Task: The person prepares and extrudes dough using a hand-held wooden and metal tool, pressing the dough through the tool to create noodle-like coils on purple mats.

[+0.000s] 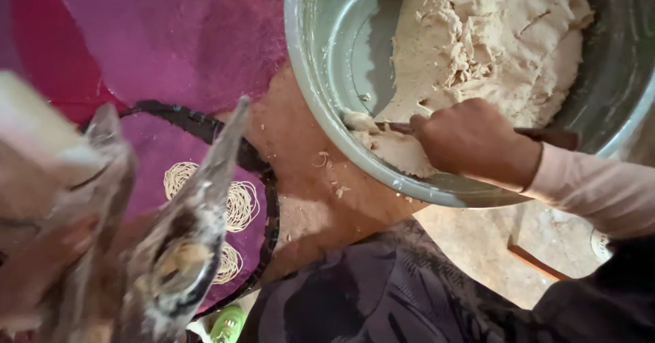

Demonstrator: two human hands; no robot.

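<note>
1. One hand, the right hand [474, 142], reaches over the rim of the metal basin [321, 104] with its fist clenched around a dark-handled tool [546, 137], knuckles up, a pale sleeve [600, 193] trailing back to the right; the tool's tip sits in the pale dough [488, 39] heaped inside the basin.
2. Close to the lens at lower left, the left hand [41, 261] is blurred; it grasps a metal press [181, 247] smeared with dough.
3. Below the press, coils of noodle strands [242, 203] lie on a purple mat [177, 36] in a dark round frame [205, 128], on a brownish floor [314, 200].
</note>
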